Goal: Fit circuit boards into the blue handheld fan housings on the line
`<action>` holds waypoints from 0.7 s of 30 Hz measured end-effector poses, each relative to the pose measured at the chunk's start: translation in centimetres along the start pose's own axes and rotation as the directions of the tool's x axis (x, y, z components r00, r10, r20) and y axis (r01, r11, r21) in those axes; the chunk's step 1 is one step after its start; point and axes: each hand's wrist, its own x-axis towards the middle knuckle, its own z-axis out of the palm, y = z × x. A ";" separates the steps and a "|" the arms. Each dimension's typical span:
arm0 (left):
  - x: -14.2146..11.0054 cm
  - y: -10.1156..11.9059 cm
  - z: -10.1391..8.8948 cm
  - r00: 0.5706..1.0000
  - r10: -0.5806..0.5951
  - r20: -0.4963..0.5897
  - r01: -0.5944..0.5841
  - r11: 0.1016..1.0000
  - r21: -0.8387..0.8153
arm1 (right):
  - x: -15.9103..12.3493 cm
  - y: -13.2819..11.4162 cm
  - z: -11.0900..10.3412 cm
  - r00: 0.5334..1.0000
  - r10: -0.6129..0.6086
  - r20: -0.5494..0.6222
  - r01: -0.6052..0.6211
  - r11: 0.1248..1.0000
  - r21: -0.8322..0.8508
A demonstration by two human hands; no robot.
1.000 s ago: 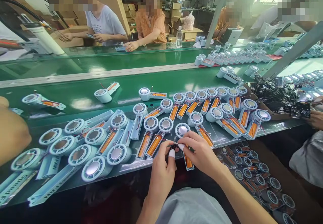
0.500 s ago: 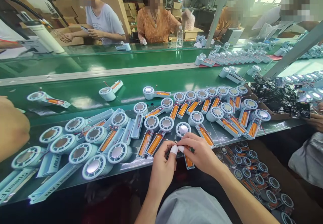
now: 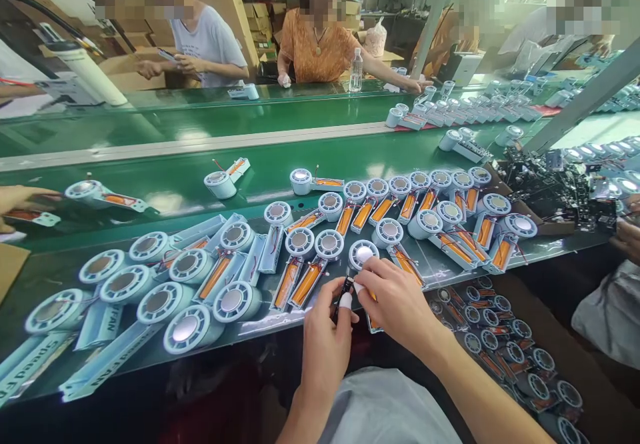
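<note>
My left hand (image 3: 325, 341) pinches a small black part (image 3: 344, 292) upright between thumb and a white-capped finger, at the near edge of the green bench (image 3: 165, 197). My right hand (image 3: 395, 304) is closed beside it, its fingertips meeting the same black part and resting over a white fan unit (image 3: 364, 257) with an orange battery. Thin red wires run from that unit toward my fingers. Several more open fan units (image 3: 300, 257) with orange batteries lie in rows just beyond my hands.
A green conveyor belt (image 3: 200, 124) carries single units past. A box of black circuit boards (image 3: 555, 191) stands at the right. A tray of finished units (image 3: 505, 337) sits below the bench. A neighbour's hand (image 3: 17, 197) reaches in at left; other people work across the belt.
My left hand has turned the black part upright and my right hand has shifted slightly up over the fan unit. The arm at the left has drawn back, showing a hand. Units on the belt drifted right.
</note>
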 end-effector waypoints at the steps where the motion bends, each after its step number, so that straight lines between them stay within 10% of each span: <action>1: 0.0 -0.2 0.1 0.999 0.046 -0.019 -0.046 0.999 0.030 | 0.1 -0.2 -0.2 1.000 -0.013 0.009 0.013 0.999 -0.051; 7: -0.3 -0.8 0.6 0.926 0.353 -0.132 -0.326 0.926 0.191 | 0.5 -0.7 -0.8 0.997 -0.062 0.038 0.068 0.980 -0.185; 14: 0.6 -0.4 -0.6 0.998 0.055 -0.011 -0.056 0.991 -0.120 | 0.4 0.8 -0.5 0.996 -0.004 0.094 -0.004 0.996 0.091; 21: 1.7 -0.2 -1.9 0.989 0.095 0.113 -0.068 0.973 -0.222 | 0.5 2.5 -0.7 0.986 -0.033 0.162 -0.046 0.886 0.462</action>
